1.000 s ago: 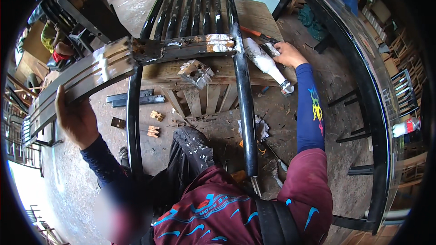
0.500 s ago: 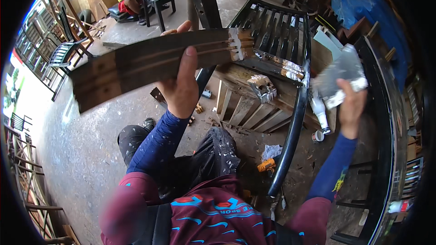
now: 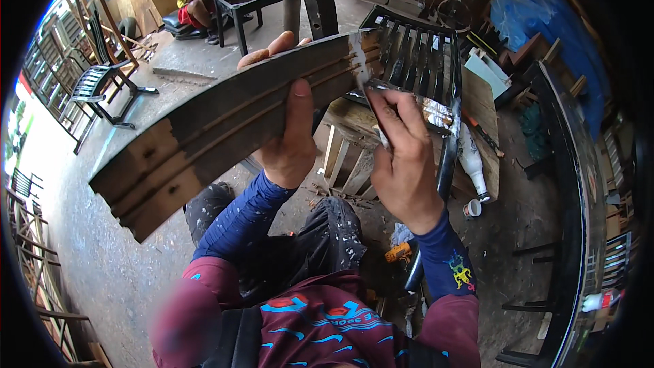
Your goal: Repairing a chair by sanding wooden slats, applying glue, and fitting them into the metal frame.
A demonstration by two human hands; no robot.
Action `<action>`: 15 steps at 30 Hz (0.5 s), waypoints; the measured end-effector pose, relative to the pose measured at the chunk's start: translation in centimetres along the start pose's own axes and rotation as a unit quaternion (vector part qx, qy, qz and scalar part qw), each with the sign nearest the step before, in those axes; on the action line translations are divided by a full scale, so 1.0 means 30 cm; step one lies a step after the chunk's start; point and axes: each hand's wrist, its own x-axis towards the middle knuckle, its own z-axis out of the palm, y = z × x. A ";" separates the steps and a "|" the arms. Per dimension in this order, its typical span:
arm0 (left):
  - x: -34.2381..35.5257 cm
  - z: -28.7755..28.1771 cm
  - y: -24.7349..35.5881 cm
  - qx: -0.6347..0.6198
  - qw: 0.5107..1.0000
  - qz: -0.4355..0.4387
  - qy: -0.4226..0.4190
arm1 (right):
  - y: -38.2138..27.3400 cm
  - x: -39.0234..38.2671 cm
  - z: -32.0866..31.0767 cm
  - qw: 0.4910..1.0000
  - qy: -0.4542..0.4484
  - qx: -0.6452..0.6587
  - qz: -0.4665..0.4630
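Note:
My left hand (image 3: 289, 143) grips a long, slightly curved dark wooden board (image 3: 204, 143) with grooved lines, raised diagonally before me, its far right end smeared with white paste. My right hand (image 3: 402, 163) is closed on a flat metal scraper (image 3: 377, 112), its edge at the white smear on that end. Behind the board a black slatted chair frame (image 3: 415, 54) leans on a wooden crate (image 3: 481, 92), with white paste on its crossbar. A white bottle (image 3: 470, 160) and an orange-handled tool (image 3: 490, 138) lie beside the frame; a small cup (image 3: 471, 210) is below.
A person (image 3: 192, 10) in yellow and red sits at the back beside a black chair (image 3: 245, 5). More chair frames (image 3: 95, 85) stand at left. A long black frame (image 3: 562, 218) runs along the right. A yellow drill (image 3: 398, 253) lies on the floor by my knee.
My left hand has raised the board and moved rightward. My right hand has taken the scraper off the crate and brought it leftward onto the board's pasted end. The view has also tilted up.

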 end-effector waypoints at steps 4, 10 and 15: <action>-0.005 0.012 0.007 -0.007 1.000 -0.014 -0.013 | -0.022 0.040 -0.014 0.997 0.043 -0.033 0.063; -0.013 0.020 0.005 0.003 0.999 0.018 -0.041 | -0.060 0.062 -0.026 0.997 0.033 0.043 0.055; -0.027 0.018 -0.009 0.043 0.998 0.010 -0.050 | -0.041 0.081 -0.002 0.997 0.050 0.037 0.038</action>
